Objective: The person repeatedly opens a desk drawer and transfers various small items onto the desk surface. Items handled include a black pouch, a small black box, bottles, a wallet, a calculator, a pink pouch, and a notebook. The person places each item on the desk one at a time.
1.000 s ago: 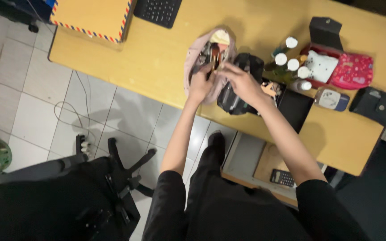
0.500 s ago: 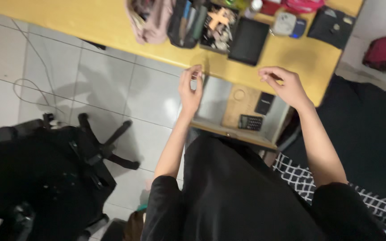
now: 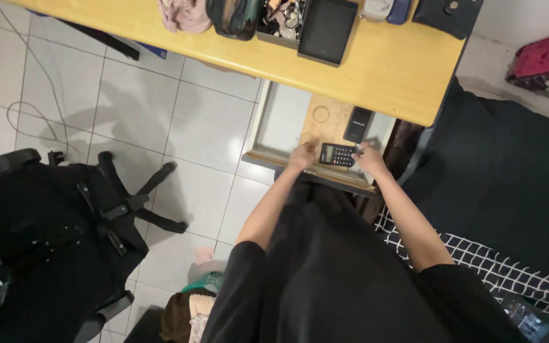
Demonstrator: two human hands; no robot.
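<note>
Both hands reaching into open drawer [image 3: 274, 130] — left hand [image 3: 302, 154] & right hand [image 3: 368, 160] flanking calculator [image 3: 337, 154]; grip unclear, can't tell if holding.

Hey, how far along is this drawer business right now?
Done: the drawer under the desk stands pulled out. In hand: both hands are at the calculator inside it, left hand at one end, right hand at the other. Left: the calculator still lies in the drawer, not lifted out.
</note>
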